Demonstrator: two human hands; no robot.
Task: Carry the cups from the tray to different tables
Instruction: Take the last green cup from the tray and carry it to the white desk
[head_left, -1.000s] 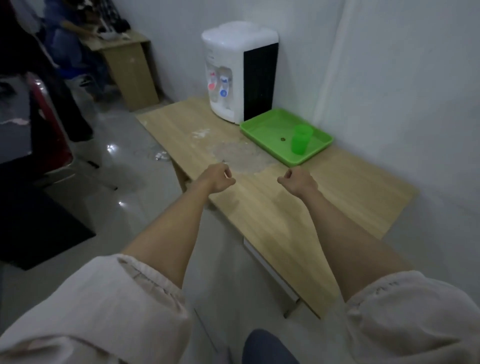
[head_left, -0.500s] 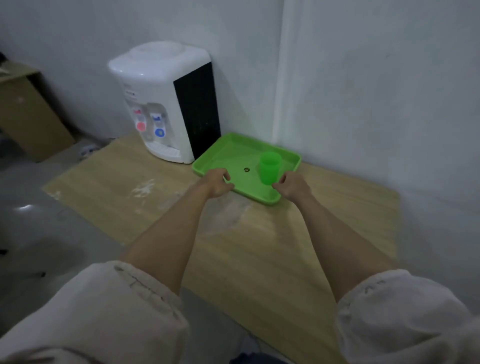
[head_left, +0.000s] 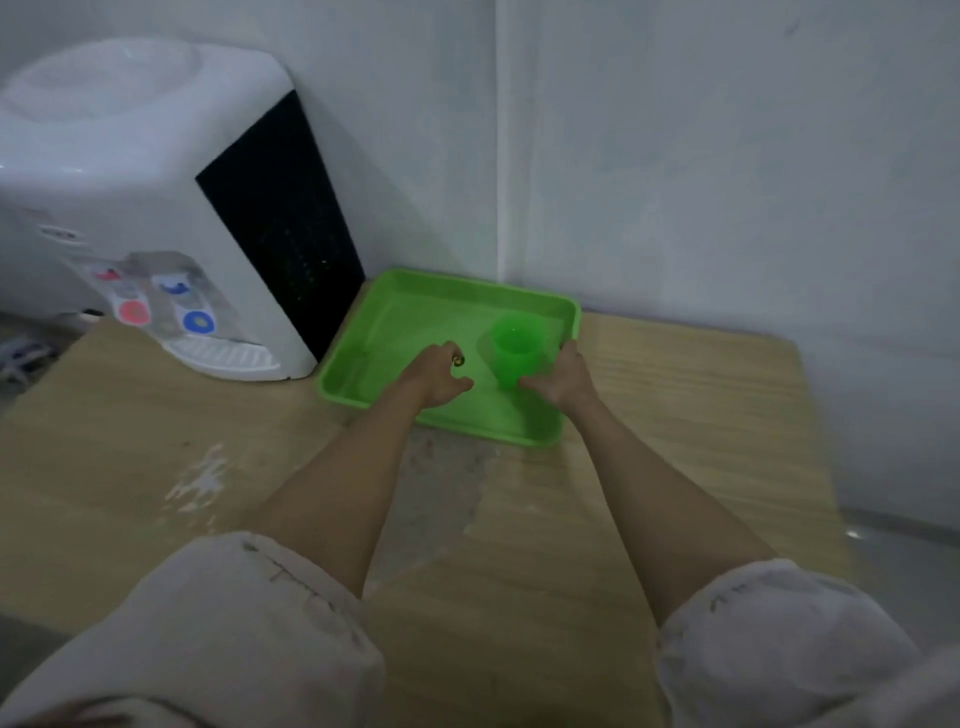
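Bench (head_left: 675, 441): wooden, carries all items. Left hand (head_left: 436, 376): over the tray, fingers loosely curled, grip empty. Right hand (head_left: 561, 379): at the cup's 3 o'clock, fingers partly open, just beside the cup; contact cannot be told. Cup (head_left: 514, 353): green, upright in the green tray (head_left: 405, 312). Water dispenser (head_left: 156, 208): at the tray's 9 o'clock.

The translucent green plastic cup (head_left: 514, 353) is looking smooth, sitting in the glossy green plastic tray (head_left: 415, 306). The pale wood-grain surface (head_left: 675, 415) beneath the tray is showing a worn, rough grey patch (head_left: 441, 483). The white water dispenser (head_left: 145, 171) is showing smooth plastic.
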